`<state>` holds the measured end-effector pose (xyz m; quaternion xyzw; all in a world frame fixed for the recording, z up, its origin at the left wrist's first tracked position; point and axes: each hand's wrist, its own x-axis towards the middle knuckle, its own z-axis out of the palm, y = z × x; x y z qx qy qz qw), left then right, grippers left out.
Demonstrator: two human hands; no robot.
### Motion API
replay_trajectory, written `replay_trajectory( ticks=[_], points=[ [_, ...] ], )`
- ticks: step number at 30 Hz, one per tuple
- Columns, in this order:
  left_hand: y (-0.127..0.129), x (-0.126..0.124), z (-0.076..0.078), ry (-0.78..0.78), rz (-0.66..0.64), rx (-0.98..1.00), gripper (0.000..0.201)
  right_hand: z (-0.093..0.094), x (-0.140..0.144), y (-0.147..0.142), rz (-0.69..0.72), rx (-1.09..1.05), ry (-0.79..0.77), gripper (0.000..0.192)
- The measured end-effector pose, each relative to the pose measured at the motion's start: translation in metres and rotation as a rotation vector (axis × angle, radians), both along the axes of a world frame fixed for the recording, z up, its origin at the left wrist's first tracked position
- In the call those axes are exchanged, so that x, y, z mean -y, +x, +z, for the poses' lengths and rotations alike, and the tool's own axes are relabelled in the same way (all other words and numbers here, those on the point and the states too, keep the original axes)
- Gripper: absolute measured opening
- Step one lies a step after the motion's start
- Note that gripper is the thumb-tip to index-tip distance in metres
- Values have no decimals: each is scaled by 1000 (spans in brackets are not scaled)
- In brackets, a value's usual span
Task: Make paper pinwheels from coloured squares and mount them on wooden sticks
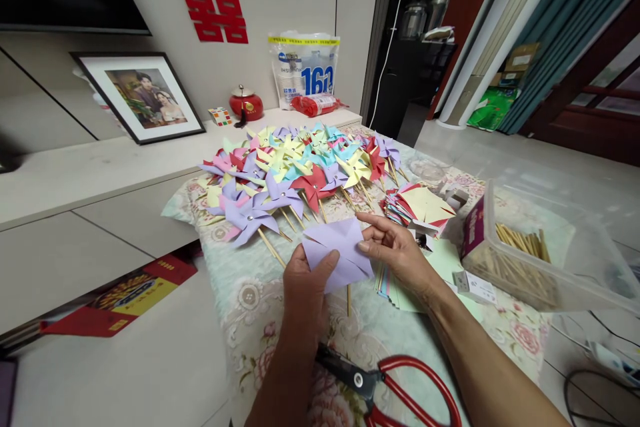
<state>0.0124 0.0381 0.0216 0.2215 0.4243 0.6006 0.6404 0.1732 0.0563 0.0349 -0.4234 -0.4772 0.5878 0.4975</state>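
A square of purple paper (333, 233), with slits cut in from its corners, is held up over the table between both hands. My left hand (309, 280) pinches its lower left side, thumb on top. At the right edge, my right hand (393, 247) grips the sheet between thumb and fingers. Below the paper, part of a wooden stick (349, 301) shows. Red-handled scissors (358, 380) lie nearest me, partly behind my left forearm. Beyond the hands lie many finished paper pinwheels on sticks, among them a purple pinwheel (250, 218) and a red pinwheel (315, 187).
Cut paper sheets (427, 203) are stacked right of the pinwheels. A clear plastic box (580, 240) holds wooden sticks (523, 243), with a small white box (475, 287) beside it. Behind stands a cabinet (60, 180) bearing a framed photo (140, 97) and a red jar (246, 105).
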Motion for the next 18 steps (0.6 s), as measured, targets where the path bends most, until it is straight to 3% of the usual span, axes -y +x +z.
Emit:
replay_trajectory(
  ticks=[13,18],
  points=[
    [1,3,5,-33,-72,49,49,2,3,-2,-5,-33,-16,60],
    [1,4,1,9,-78,-110,41,4,1,3,6,11,28,58]
  ],
)
